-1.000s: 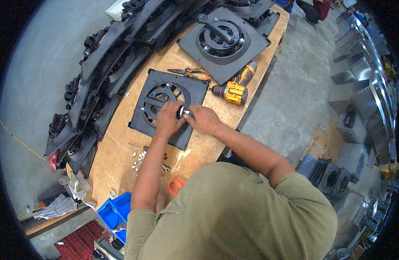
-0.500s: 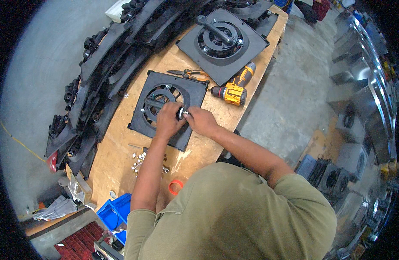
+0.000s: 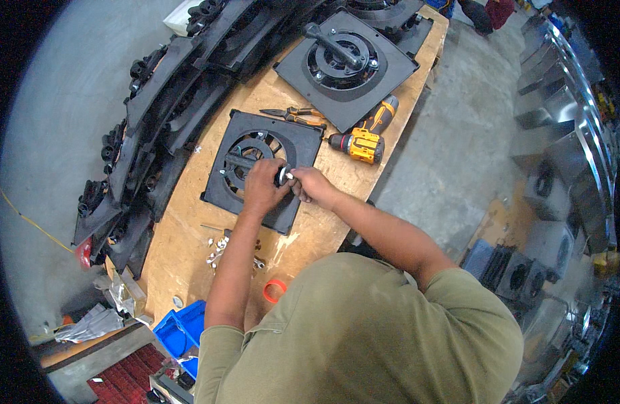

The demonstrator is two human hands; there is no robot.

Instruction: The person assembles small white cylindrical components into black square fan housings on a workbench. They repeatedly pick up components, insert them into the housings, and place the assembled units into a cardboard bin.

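Note:
A square black fan panel (image 3: 219,182) with a round slotted opening lies on the wooden table. Across it runs a black arm (image 3: 239,160), and my left hand (image 3: 264,187) is wrapped round its near end. A white-faced round part (image 3: 281,176) shows at that end, beside my left fingertips. My right hand (image 3: 312,186) is closed, thumb and fingers pinched on a small white piece (image 3: 289,176) right against the round part. The exact kind of this piece is too small to tell, and my fingers partly hide it.
A second black panel (image 3: 394,71) lies beyond, with a yellow cordless drill (image 3: 364,145) and pliers (image 3: 293,113) nearby. Stacked black panels (image 3: 161,101) line the left. Small metal parts (image 3: 219,252), an orange tape ring (image 3: 274,291) and a blue bin (image 3: 172,326) are closer to me.
My right hand has drawn back slightly, and its fingers have curled in more beside the round part. My left hand stays in place on the arm.

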